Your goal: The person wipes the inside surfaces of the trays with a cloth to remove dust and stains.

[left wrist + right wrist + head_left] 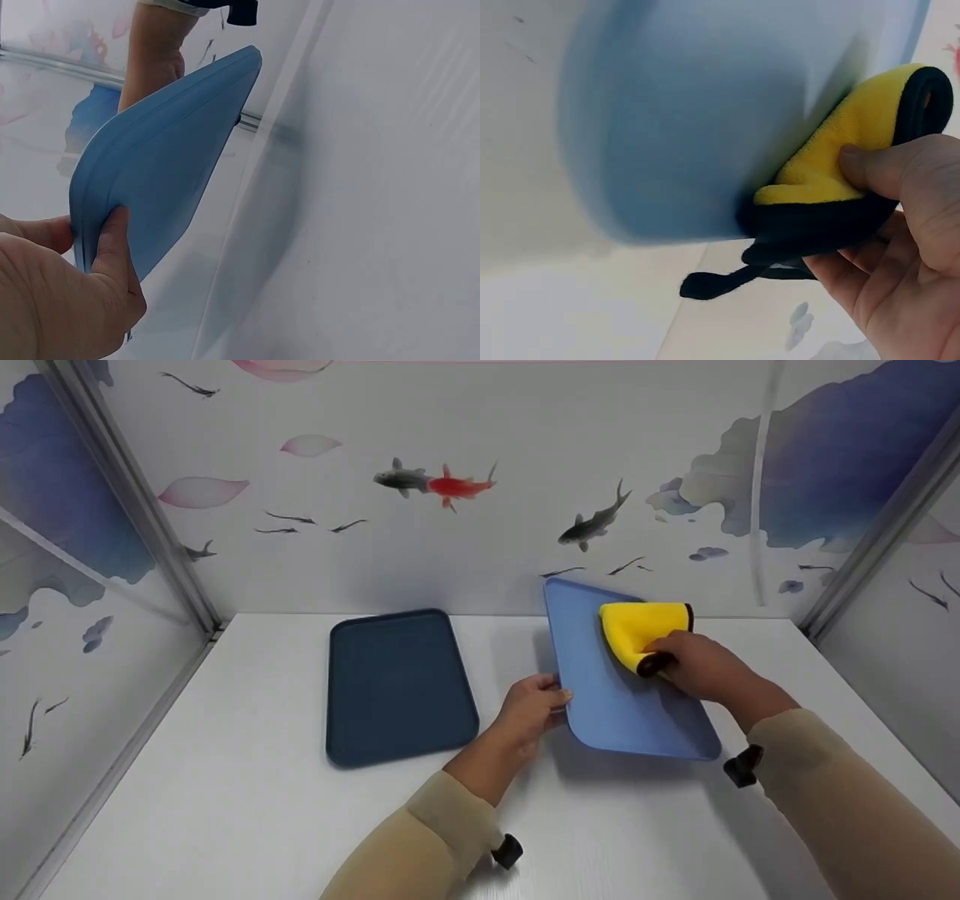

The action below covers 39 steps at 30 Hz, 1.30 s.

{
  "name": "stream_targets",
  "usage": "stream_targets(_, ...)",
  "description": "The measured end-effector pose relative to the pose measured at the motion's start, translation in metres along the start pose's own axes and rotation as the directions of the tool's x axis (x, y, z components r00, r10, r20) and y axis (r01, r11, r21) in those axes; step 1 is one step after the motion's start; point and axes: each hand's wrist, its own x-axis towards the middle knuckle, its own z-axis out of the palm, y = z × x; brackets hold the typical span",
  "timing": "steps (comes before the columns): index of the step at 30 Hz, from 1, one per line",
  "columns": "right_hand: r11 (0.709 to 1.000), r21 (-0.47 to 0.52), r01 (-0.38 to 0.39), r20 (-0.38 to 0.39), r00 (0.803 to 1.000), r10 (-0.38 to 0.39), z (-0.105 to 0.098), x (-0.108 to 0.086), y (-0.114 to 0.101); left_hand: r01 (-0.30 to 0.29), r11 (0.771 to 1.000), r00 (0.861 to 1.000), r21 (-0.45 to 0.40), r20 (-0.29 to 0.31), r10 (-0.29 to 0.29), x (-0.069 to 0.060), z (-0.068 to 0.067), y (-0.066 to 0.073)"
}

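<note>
A light blue tray (615,712) is held tilted above the white table, its inner face toward the head camera. My left hand (529,709) pinches its left edge, thumb on one face and fingers on the other; the left wrist view shows the hand (75,292) at the rim of the tray (165,165). My right hand (701,667) grips a folded yellow cloth (645,630) with black edging against the tray's inner face. In the right wrist view the thumb presses on the cloth (840,157), and a black loop hangs below it.
A dark navy tray (401,690) lies flat on the white table (247,780), left of my hands. A white panel (465,555) with painted fish stands behind the table, with side panels and metal posts (142,502) at left and right.
</note>
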Motion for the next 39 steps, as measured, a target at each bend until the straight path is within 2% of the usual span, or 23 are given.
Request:
stream_targets(4, 1.000, 0.003, 0.025, 0.001, 1.000, -0.025, 0.004, -0.008, 0.000, 0.002, 1.000, 1.000, 0.000, 0.003, -0.002, 0.000, -0.001, 0.000)
stream_targets(11, 0.999, 0.039, 0.026, 0.018, 0.999, -0.027, 0.008, -0.026, -0.002, -0.003, 1.000, 1.000, -0.013, 0.011, 0.004, 0.001, -0.002, -0.001)
stream_targets(24, 0.991, 0.087, 0.104, -0.036, 0.994, -0.101, 0.021, -0.056, -0.001, -0.021, 1.000, 1.000, -0.014, 0.007, 0.021, 0.004, -0.004, -0.004)
stream_targets(31, 0.988, 0.147, 0.054, 0.000, 0.999, -0.054, 0.023, -0.065, 0.000, -0.026, 0.999, 1.000, -0.030, 0.006, 0.027, 0.004, -0.004, -0.003)
stream_targets(39, 0.986, 0.153, 0.061, 0.004, 0.998, -0.062, 0.027, -0.069, -0.005, -0.012, 1.000, 1.000, 0.005, -0.018, 0.012, 0.005, -0.007, -0.002)
